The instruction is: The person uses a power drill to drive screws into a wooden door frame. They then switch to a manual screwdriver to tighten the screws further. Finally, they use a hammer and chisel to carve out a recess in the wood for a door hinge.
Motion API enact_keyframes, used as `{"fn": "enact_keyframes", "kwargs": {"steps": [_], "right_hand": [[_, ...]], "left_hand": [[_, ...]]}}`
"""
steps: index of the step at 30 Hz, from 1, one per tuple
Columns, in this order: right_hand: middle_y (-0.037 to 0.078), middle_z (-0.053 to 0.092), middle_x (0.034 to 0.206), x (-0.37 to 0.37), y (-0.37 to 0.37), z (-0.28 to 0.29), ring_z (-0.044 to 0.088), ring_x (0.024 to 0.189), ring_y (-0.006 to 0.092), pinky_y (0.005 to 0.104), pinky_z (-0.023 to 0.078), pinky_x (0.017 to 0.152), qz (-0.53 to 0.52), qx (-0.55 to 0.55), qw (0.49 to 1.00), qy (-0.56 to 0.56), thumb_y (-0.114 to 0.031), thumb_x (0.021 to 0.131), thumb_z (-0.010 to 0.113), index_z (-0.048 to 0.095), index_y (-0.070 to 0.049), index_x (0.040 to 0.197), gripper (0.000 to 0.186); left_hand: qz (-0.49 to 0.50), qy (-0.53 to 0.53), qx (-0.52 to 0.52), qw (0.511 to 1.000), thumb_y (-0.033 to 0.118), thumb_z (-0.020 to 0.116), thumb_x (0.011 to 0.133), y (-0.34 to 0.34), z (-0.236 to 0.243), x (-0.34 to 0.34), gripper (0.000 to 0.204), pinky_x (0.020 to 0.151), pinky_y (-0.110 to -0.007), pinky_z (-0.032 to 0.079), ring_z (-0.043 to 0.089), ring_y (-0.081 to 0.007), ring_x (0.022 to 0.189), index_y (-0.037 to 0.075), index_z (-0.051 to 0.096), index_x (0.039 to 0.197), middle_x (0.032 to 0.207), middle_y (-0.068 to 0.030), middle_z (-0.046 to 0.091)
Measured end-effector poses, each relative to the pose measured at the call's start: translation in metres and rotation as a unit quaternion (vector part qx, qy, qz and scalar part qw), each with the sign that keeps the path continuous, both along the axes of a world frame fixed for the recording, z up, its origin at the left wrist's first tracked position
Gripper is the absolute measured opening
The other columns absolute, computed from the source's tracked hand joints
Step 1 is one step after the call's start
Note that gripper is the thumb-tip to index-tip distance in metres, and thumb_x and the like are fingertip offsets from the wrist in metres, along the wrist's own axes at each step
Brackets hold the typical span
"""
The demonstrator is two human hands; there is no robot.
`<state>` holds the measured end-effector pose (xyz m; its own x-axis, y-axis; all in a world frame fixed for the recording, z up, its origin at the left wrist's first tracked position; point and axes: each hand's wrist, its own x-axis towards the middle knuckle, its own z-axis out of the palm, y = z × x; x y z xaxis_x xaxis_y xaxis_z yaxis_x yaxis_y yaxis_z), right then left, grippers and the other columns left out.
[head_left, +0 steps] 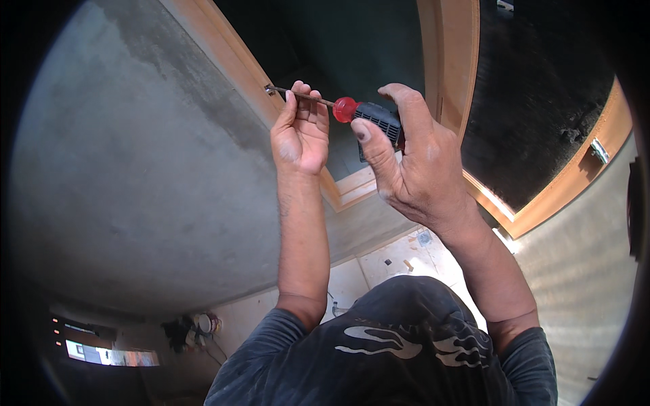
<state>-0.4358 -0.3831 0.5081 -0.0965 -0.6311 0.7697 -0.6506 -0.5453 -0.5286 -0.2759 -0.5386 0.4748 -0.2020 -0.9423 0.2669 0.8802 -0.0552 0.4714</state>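
Note:
My right hand [420, 159] holds a black, ribbed screwdriver-like tool [376, 118] with a red collar, its thumb over the body and index finger raised. Its long thin shaft points left to a small metal fitting [269, 90] on the wooden window frame [237, 40]; whether the tip sits in a screw is too small to tell. My left hand [301, 132] has its palm turned up, thumb and curled fingertips around that shaft near the fitting. The rest of the tool's body is partly hidden behind my right hand.
A grey plastered wall [135, 169] fills the left. An open wooden-framed sash [542, 220] with a metal fitting [598, 151] stands at right. Below, a tiled floor [345, 277] carries small scraps; a bucket [206, 323] and dark items lie near the wall. A distant opening [108, 353] shows lower left.

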Motion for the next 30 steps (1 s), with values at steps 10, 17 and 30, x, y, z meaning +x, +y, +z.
{"fn": "enact_keyframes", "kwargs": {"steps": [10, 17, 30], "right_hand": [[0.019, 0.062, 0.099, -0.006, -0.013, -0.004, 0.069, 0.08, 0.0297, 0.0365, 0.055, 0.064, 0.014, -0.073, 0.997, -0.001, -0.017, 0.095, 0.073, 0.054, 0.001, 0.122, 0.037], [0.023, 0.058, 0.103, -0.005, -0.014, -0.001, 0.066, 0.079, 0.0328, 0.0429, 0.055, 0.067, 0.051, -0.162, 0.986, 0.01, -0.011, 0.09, 0.075, 0.053, 0.006, 0.119, 0.04], [0.021, 0.057, 0.103, -0.005, 0.0, 0.011, 0.062, 0.08, 0.0295, 0.037, 0.053, 0.067, 0.046, -0.051, 0.998, -0.008, -0.009, 0.09, 0.073, 0.053, 0.004, 0.122, 0.04]], "left_hand": [[0.054, -0.019, 0.05, 0.997, 0.017, 0.058, 0.108, -0.011, -0.025, 0.014, 0.021, 0.09, -0.032, 0.064, 0.071, -0.0208, 0.104, 0.004, 0.068, 0.121, 0.111, -0.009, 0.072], [0.038, 0.073, 0.027, 0.996, 0.014, 0.054, 0.109, -0.022, -0.03, 0.014, 0.028, 0.092, -0.03, 0.062, 0.069, -0.0201, 0.111, 0.008, 0.063, 0.135, 0.125, -0.0086, 0.071], [0.027, 0.234, 0.015, 0.972, 0.017, 0.058, 0.108, -0.038, -0.021, -0.008, 0.023, 0.097, -0.036, 0.061, 0.069, -0.022, 0.115, 0.008, 0.068, 0.127, 0.134, -0.0048, 0.071]]}}
